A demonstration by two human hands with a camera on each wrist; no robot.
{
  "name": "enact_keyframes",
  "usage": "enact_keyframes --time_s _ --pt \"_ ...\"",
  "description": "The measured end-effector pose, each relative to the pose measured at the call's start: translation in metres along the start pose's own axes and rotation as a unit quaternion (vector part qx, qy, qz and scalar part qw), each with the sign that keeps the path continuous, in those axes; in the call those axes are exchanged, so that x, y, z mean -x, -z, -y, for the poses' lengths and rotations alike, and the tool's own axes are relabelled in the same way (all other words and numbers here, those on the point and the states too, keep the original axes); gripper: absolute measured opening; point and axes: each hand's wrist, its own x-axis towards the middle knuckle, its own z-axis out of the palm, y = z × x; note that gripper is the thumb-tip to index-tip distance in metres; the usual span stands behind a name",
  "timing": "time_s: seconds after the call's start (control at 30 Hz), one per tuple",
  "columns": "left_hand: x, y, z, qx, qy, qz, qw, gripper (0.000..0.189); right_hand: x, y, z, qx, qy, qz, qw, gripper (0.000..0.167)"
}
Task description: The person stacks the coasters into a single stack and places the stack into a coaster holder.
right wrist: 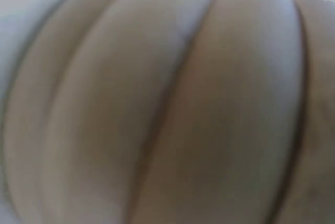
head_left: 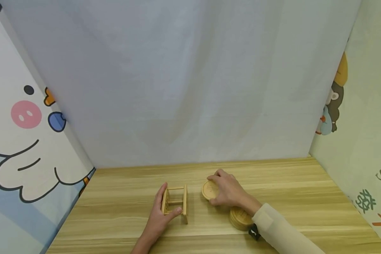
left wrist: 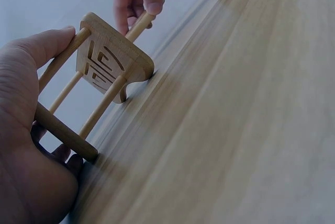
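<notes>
My left hand [head_left: 156,221] holds a small wooden coaster rack [head_left: 185,204], its thumb and fingers around the near side panel. In the left wrist view the rack's far panel [left wrist: 107,56] shows cut-out slots, with thin rods joining it to the near one. Just right of the rack, my right hand [head_left: 230,190] pinches a round wooden coaster [head_left: 209,190] by its rim. That coaster [left wrist: 140,26] appears edge-on behind the rack. Below the right wrist lies a stack of coasters [head_left: 239,219], partly hidden by the forearm; its rounded edges [right wrist: 172,103] fill the right wrist view, blurred.
The wood-grain table [head_left: 120,197] lies beneath everything. A pale curtain [head_left: 193,88] stands along its back edge, with printed cartoon panels [head_left: 28,151] at the left and right. A small black object [head_left: 254,232] sits at the right wrist, beside the coaster stack.
</notes>
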Motion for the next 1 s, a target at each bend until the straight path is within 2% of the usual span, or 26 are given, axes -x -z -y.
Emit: enact_keyframes --time_s 0.27,0.43,0.67,1.0 --pt "0.001 0.0 -0.001 -0.008 -0.002 0.0 1.0 0.105 0.004 0.003 0.002 -0.011 -0.012 -0.001 0.9999 0.079" --pt "0.001 0.0 0.0 -0.034 -0.013 -0.005 0.9993 0.104 0.007 0.008 0.002 -0.016 -0.006 -0.01 0.9998 0.079" --pt "0.0 0.0 -0.002 -0.006 -0.003 -0.002 1.0 0.105 0.012 0.01 -0.001 -0.012 -0.006 -0.014 0.9998 0.079" --pt "0.001 0.0 -0.002 -0.002 -0.002 -0.003 1.0 0.105 0.023 0.018 0.002 -0.02 -0.014 -0.031 0.9992 0.078"
